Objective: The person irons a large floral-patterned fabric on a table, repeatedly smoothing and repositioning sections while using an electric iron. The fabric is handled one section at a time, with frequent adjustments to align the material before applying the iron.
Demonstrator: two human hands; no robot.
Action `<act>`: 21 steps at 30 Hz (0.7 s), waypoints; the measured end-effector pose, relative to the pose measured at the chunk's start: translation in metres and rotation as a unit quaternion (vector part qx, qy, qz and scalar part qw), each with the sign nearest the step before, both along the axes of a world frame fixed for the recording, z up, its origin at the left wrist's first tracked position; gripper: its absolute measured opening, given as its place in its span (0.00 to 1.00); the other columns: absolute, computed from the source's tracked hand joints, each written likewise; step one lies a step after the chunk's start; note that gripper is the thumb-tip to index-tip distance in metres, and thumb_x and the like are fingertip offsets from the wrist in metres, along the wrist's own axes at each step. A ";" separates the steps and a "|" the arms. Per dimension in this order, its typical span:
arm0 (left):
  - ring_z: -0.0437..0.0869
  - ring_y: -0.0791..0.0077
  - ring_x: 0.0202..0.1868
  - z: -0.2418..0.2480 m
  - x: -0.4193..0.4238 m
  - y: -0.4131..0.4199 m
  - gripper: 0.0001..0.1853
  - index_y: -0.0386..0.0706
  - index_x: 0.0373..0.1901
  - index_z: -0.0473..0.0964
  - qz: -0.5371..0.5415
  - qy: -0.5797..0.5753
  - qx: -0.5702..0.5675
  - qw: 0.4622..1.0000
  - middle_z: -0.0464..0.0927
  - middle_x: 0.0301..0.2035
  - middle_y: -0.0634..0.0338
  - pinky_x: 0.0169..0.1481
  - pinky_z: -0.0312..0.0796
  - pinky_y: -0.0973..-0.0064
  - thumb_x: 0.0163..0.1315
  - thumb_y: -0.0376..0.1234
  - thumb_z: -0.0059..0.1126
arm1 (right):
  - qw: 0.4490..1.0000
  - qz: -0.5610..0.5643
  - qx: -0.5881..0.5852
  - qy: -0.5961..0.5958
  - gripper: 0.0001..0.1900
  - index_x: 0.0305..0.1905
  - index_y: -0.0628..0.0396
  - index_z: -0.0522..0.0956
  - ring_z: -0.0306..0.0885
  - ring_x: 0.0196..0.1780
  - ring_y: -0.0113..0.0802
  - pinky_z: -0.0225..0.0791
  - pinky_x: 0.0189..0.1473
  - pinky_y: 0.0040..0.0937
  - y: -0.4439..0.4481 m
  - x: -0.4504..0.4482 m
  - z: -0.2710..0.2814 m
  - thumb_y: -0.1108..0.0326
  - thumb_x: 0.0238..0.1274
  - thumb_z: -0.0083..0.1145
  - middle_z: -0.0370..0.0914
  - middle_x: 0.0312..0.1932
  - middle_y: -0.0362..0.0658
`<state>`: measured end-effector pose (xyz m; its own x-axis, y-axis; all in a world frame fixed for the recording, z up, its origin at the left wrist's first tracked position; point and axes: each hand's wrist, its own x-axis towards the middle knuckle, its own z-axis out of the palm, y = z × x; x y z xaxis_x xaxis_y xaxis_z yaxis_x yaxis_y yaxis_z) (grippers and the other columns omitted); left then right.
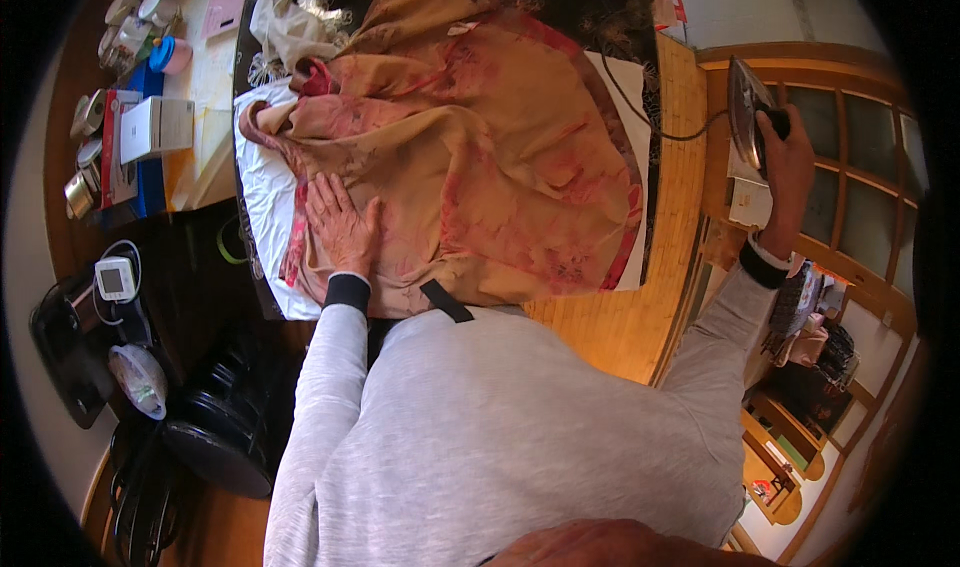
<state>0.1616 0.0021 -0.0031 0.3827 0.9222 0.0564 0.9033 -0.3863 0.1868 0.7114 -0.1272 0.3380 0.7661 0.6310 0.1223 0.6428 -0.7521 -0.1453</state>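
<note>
My right hand (789, 165) grips the dark handle of a clothes iron (744, 113), held up off to the right, apart from the cloth. The iron's dark cord (679, 136) runs from it back towards the table. A tan garment or cloth with red floral patterning (517, 162) lies rumpled before me, with folds across its middle and a red border along its right side. Flat on its near left part rests my left hand (341, 218), palm down. Beneath the patterned cloth, a white sheet (262, 192) shows at the left and right.
At the left stand a white box (157, 129), a jar with a blue lid (171, 55) and several cups (142, 19). Lower left are a blood pressure monitor (116, 279) and black stools (217, 439). A glazed wooden door (847, 162) is on the right.
</note>
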 end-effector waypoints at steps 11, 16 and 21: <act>0.45 0.44 0.82 0.013 0.000 0.003 0.47 0.35 0.80 0.54 0.004 0.012 -0.025 1.000 0.50 0.80 0.43 0.84 0.38 0.47 0.70 0.56 0.54 | 0.652 -0.098 0.531 0.532 0.17 0.28 0.45 0.75 0.63 0.18 0.24 0.58 0.20 0.25 0.102 0.032 -0.153 0.49 0.67 0.66 0.67 0.17 0.32; 0.45 0.42 0.82 0.014 0.004 0.002 0.46 0.35 0.79 0.54 -0.007 0.004 -0.027 1.000 0.50 0.79 0.42 0.84 0.39 0.44 0.71 0.58 0.51 | 0.530 -0.062 0.621 0.573 0.17 0.26 0.51 0.75 0.63 0.18 0.30 0.57 0.21 0.31 0.176 0.019 -0.217 0.53 0.66 0.64 0.69 0.17 0.38; 0.44 0.42 0.82 0.011 0.005 0.000 0.47 0.36 0.80 0.52 0.003 0.022 -0.046 0.999 0.49 0.80 0.42 0.84 0.38 0.44 0.70 0.55 0.54 | 0.470 -0.088 0.681 0.554 0.17 0.26 0.53 0.73 0.60 0.22 0.34 0.58 0.30 0.38 0.241 0.010 -0.273 0.55 0.67 0.58 0.62 0.17 0.39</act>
<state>0.1666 0.0025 0.0081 0.3770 0.9251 -0.0461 0.9137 -0.3633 0.1820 0.7216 0.1141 0.0655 0.8615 0.4605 -0.2139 -0.4502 0.4977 -0.7414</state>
